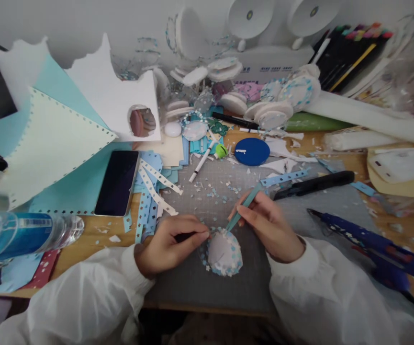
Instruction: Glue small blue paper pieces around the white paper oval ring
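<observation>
The right hand [269,225] pinched teal tweezers [244,207] over the star-edged disc [224,253], which the left fingertips [205,235] seemed to steady, and too hard a poke might have knocked stars loose.

Dim, greyish light lies fairly evenly over the scene, with only soft shadows on the grey cutting mat [253,287] and faint glints on the clear plastic water bottle with a blue label [30,235]. Smearing and stretching grow toward the edges, where the blue glue gun [364,239] looks drawn out; fine detail is soft even near the middle.
</observation>
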### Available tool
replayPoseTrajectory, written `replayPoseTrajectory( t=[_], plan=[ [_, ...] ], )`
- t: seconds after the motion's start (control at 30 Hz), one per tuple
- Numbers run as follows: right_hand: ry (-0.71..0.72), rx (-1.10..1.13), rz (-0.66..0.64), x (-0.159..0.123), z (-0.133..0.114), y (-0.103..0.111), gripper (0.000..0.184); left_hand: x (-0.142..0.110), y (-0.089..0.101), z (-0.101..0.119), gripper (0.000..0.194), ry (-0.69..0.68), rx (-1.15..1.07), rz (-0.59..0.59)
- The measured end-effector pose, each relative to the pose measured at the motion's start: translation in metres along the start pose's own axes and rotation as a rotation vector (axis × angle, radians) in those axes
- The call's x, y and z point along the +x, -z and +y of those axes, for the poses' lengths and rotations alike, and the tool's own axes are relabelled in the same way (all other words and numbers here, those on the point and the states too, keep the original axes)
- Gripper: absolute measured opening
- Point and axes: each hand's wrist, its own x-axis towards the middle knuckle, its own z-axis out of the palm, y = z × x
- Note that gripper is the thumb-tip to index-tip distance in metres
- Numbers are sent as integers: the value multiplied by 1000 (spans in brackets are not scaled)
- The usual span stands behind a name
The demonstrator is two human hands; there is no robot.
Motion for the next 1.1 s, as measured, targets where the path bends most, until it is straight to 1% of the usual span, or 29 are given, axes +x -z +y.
replayPoseTrajectory(
  t=[0.27, 0.33, 0.4, 0.47, 0.6, 0.73, 0.8, 0.9, 1.0, 1.1],
  plan=[
    [74, -135, -11, -1, 0, 0, 25, -2, -4, -1, 23, -25, 79, 16],
    [95, -131, -4, -2, 0, 0, 25, -3, -4, -1, 26, -30, 92, 14],
    [122, -65, 21, -1, -1, 1, 24, -3, -4, 0, 27, -34, 103, 12],
    [138, 51, 66, 0, -2, 0, 23, -4, -5, 1, 29, -39, 118, 13],
    [125, 279, 154, 3, -7, -1, 25, -8, -9, 7, 29, -68, 163, 36],
    [122, 443, 202, 5, -13, -1, 27, -13, -13, 16, 27, -127, 218, -14],
    [120, 487, 213, 5, -14, 1, 27, -16, -12, 21, 25, -139, 221, -18],
    [114, 499, 196, 5, -16, 2, 27, -20, -6, 30, 23, -133, 229, -13],
    [106, 486, 135, 3, -16, 0, 26, -22, 2, 41, 24, -109, 274, -2],
    [97, 479, 69, 1, -14, -3, 25, -22, 8, 48, 25, -106, 335, -36]
  ],
)
